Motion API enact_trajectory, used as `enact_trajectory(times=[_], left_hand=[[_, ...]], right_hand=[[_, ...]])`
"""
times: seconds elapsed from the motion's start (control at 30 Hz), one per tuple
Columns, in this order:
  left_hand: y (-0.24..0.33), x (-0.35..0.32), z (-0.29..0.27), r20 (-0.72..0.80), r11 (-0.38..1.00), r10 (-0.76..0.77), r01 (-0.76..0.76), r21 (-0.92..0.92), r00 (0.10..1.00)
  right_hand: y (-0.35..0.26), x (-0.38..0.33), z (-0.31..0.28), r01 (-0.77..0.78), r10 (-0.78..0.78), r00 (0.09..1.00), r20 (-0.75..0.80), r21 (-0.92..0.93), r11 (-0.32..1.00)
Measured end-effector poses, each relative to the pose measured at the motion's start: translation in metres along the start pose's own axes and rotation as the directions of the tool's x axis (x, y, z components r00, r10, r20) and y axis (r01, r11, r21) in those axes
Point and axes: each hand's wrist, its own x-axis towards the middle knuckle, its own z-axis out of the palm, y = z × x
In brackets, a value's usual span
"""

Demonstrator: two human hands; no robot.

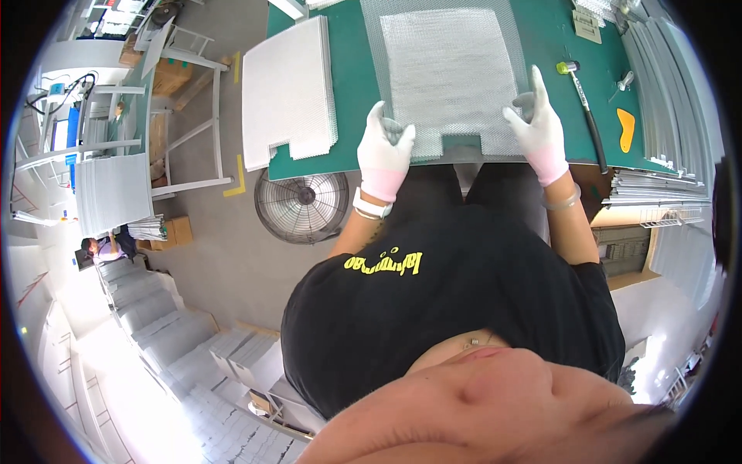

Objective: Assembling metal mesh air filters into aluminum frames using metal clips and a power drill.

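Note:
A whitish mesh panel [452,73] with a notch in its near edge lies over a wider grey mesh sheet [506,23] on the green tabletop [357,93]. At the near left corner of the mesh is my left hand [386,155], in a white glove with a pink cuff. Its thumb and forefinger stand apart, the other fingers partly hidden. My right hand [539,135], gloved alike, is by the near right edge with thumb and forefinger spread. Neither hand visibly grips anything; whether they touch the mesh is hard to tell. Left of them rests a stack of notched white sheets [287,89].
A mallet [583,108] with a yellow-green head and an orange flat piece [626,130] lie to the right. Long metal strips [665,85] line the far right side. Below the table's left edge stands a floor fan [307,205]. Another person [108,247] is far left.

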Motion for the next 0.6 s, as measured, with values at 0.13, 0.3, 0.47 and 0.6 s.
enact_trajectory(times=[0.13, 0.3, 0.47, 0.6], left_hand=[[-0.031, 0.015, 0.018, -0.011, 0.966, 0.127, -0.121, 0.230, 0.992], [-0.040, 0.018, 0.030, -0.017, 0.907, 0.212, -0.191, 0.375, 0.977], [-0.040, 0.020, 0.030, -0.010, 0.906, 0.175, -0.157, 0.393, 0.984], [-0.044, 0.020, 0.031, -0.012, 0.903, 0.201, -0.180, 0.389, 0.980]], right_hand=[[0.014, 0.010, 0.014, 0.052, -0.055, 0.998, -0.026, -0.116, 0.992], [0.034, 0.006, 0.027, 0.058, -0.051, 0.998, 0.029, -0.299, 0.952], [0.040, 0.002, 0.028, 0.072, -0.061, 0.997, 0.045, -0.308, 0.949], [0.040, 0.007, 0.025, 0.052, -0.016, 0.994, 0.109, -0.331, 0.942]])
